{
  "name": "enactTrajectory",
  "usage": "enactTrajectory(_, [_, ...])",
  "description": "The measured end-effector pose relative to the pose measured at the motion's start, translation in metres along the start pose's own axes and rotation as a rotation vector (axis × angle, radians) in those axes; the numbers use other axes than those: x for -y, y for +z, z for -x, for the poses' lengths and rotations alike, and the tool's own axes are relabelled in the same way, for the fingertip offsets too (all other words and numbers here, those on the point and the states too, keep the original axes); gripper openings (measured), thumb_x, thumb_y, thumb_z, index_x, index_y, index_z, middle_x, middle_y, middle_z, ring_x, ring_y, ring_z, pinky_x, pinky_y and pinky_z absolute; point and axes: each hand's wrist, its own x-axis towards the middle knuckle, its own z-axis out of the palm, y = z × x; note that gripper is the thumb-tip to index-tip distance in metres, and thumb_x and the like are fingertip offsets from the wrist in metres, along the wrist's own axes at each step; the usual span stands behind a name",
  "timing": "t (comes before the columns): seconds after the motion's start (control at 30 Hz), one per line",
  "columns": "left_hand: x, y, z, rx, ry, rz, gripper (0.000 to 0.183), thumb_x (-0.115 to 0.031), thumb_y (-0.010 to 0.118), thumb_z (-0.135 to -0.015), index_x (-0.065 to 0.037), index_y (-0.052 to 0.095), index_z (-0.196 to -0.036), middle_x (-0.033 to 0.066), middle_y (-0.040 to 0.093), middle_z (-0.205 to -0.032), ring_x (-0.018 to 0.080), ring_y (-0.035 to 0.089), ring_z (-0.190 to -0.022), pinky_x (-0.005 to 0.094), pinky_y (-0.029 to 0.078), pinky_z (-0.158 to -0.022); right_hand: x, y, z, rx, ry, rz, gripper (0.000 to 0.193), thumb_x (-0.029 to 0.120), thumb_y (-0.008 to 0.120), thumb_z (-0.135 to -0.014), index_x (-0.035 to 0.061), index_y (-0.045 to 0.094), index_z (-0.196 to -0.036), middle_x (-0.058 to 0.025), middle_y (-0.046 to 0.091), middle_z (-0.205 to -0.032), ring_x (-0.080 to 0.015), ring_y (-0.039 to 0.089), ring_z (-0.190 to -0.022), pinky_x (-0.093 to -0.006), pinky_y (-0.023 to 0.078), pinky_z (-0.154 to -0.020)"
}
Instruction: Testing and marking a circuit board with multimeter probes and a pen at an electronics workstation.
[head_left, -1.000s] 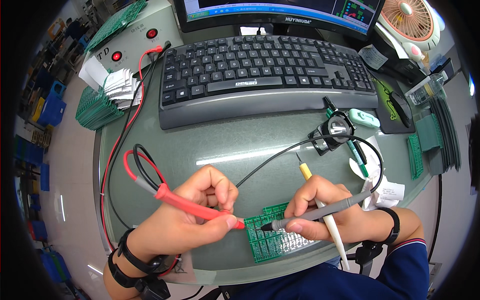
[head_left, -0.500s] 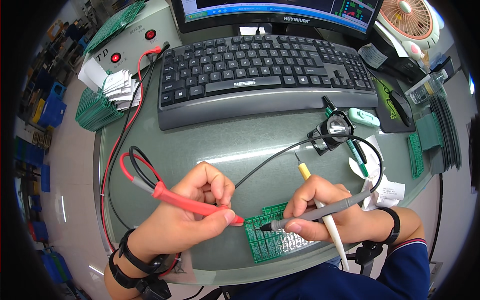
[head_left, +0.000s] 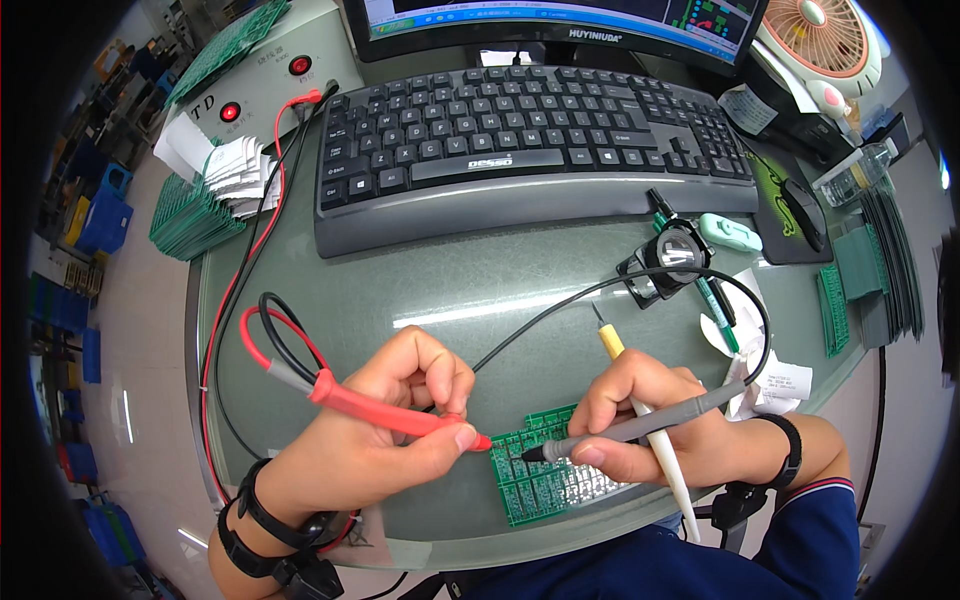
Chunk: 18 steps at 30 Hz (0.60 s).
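A green circuit board panel (head_left: 525, 495) lies on the table near its front edge, partly covered by my right hand. My left hand (head_left: 355, 450) is closed around a red test probe (head_left: 385, 413), whose tip meets the panel's upper left corner. With thumb and fingers, my right hand (head_left: 690, 430) grips a grey test probe (head_left: 640, 428); its black tip points at the panel's left part. Whether either tip presses on a contact is too small to tell. A white pen-like tool (head_left: 672, 475) with a yellow collar and thin pointed end is also tucked in my right hand.
Beyond my hands are a black keyboard (head_left: 500, 150) and monitor (head_left: 560, 40). A magnifier loupe (head_left: 672, 262) stands right of centre, near crumpled paper (head_left: 785, 385). Stacked green boards (head_left: 190, 220) sit left, beside a grey box (head_left: 275, 80). Probe cables loop across the table.
My left hand and the red probe have shifted very slightly to the right. My right hand holds its place over the panel.
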Motion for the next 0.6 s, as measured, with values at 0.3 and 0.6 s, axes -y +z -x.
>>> enactTrajectory(0.3, [0.0013,-0.0004,0.0008,-0.010,-0.010,0.002,0.032,0.004,0.064,-0.083,-0.009,0.036,-0.092,0.0047,0.047,-0.093,0.0078,0.051,-0.078,0.0241,0.045,-0.071,-0.0021,0.0003,0.0005,-0.001,-0.011,0.018,0.024,0.013,0.072,-0.088,0.0068,0.049,-0.092,-0.0027,0.062,-0.076,-0.0074,0.058,-0.064,-0.0237,0.042,-0.053])
enactTrajectory(0.6, [0.0024,-0.0015,0.0005,0.004,0.008,-0.024,0.032,0.004,0.064,-0.083,-0.009,0.036,-0.092,0.0045,0.047,-0.093,0.0074,0.051,-0.078,0.0241,0.045,-0.071,-0.0013,0.0005,-0.0005,-0.001,-0.038,0.052,0.024,0.014,0.071,-0.088,0.0069,0.049,-0.091,-0.0021,0.062,-0.075,-0.0076,0.058,-0.062,-0.0241,0.042,-0.052])
